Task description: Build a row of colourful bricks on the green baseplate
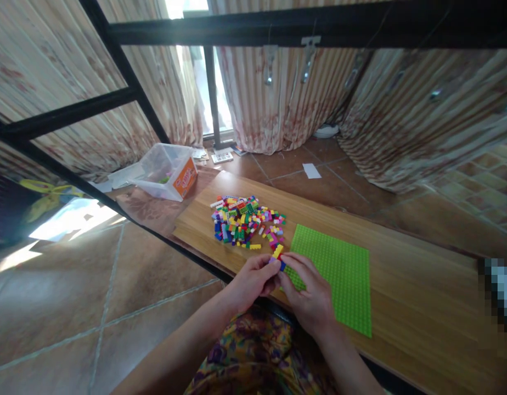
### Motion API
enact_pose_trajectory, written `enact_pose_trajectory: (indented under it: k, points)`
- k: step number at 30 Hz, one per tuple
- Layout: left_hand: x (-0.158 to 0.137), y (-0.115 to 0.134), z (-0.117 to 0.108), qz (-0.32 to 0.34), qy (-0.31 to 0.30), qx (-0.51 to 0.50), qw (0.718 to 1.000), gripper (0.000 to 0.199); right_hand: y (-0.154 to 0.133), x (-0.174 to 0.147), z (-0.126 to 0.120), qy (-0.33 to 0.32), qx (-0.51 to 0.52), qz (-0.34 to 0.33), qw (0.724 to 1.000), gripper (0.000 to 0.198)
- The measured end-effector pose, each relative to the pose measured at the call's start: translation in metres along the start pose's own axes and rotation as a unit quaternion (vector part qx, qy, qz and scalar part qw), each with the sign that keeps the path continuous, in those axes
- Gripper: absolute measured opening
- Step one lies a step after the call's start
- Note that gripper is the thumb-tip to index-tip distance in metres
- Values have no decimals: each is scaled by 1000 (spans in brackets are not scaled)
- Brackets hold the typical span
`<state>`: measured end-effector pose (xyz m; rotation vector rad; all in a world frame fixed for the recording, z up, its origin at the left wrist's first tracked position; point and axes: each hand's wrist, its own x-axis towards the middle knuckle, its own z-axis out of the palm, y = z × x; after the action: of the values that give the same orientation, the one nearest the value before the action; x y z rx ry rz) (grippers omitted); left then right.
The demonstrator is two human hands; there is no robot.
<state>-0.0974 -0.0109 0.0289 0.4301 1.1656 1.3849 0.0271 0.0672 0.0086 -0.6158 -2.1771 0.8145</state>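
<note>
Between my two hands is a small stack of toy building bricks, with yellow on top and red, blue and purple parts showing below. My left hand pinches it from the left, thumb against the bricks. From the right, the fingers of my right hand close on the same stack. Both hands are near the table's front edge, over the left side of a green studded baseplate. Just beyond them lies a heap of loose bricks in many colours. My fingers partly hide the lower bricks.
The wooden table runs from left to right. A clear plastic bin with an orange label stands past its left end. Black metal bars cross above and at left. Striped curtains hang behind, and a white paper lies on the floor.
</note>
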Motion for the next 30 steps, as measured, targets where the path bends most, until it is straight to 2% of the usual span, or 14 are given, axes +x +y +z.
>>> enact_pose_trajectory:
  k: [6, 10, 13, 16, 19, 21, 23, 25, 30]
  points:
    - [-5, -8, -2, -89, -48, -53, 993, 40, 10, -17, -15, -48, 42, 20, 998, 27]
    - [-5, -13, -5, -99, -30, -66, 992, 37, 19, -21, -14, -27, 71, 67, 995, 24]
    - [-5, -17, -10, -63, 28, -51, 996, 35, 27, -15, -4, -6, 17, 77, 997, 25]
    - [-5, -19, -15, -7, 70, 27, 997, 28, 33, -1, 13, -37, -38, 54, 997, 27]
    - [-6, -19, -23, 51, 104, 150, 982, 21, 35, 14, 27, -81, -43, 42, 995, 32]
    - [-6, -16, -28, 81, 127, 223, 963, 18, 33, 21, 32, -76, -26, 43, 996, 34]
    - [-6, -12, -32, 103, 125, 284, 945, 14, 29, 24, 32, -54, 13, 58, 997, 33]
    - [-7, -8, -35, 123, 99, 329, 931, 17, 23, 24, 28, -46, 80, 94, 991, 31]
    - [-8, 0, -35, 144, 35, 368, 918, 20, 12, 19, 21, -84, 251, 207, 942, 32]
